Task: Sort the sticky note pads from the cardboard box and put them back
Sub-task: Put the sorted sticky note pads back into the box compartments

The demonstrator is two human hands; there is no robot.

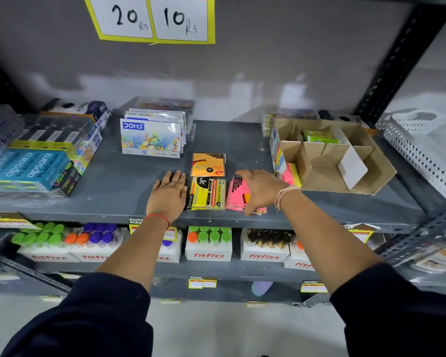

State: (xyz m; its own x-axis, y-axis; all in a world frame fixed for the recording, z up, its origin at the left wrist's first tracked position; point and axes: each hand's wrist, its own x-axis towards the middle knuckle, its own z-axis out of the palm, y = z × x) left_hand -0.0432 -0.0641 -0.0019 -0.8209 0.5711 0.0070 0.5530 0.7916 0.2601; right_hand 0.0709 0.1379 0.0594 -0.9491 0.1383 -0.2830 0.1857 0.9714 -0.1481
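Observation:
Three piles of sticky note pads lie on the grey shelf (pixel 129 181): an orange pad (pixel 208 164) at the back, a yellow pile (pixel 206 194) in front of it, and a pink pile (pixel 236 194) to the right. My left hand (pixel 168 195) rests flat on the shelf, just left of the yellow pile, holding nothing. My right hand (pixel 262 189) hovers over the pink pile with fingers spread; its thumb touches the pile's front edge. The cardboard box (pixel 345 173) with dividers stands at the right, with green pads (pixel 317 137) in a back compartment and pink and yellow pads (pixel 291 173) leaning against its left side.
DOMS pastel boxes (pixel 151 137) stand behind the piles. Apsara and pen packs (pixel 36 155) fill the shelf's left side. A white perforated basket (pixel 422 150) sits at the far right. Fitfizz boxes (pixel 208 244) line the shelf below. Price signs (pixel 152 18) hang above.

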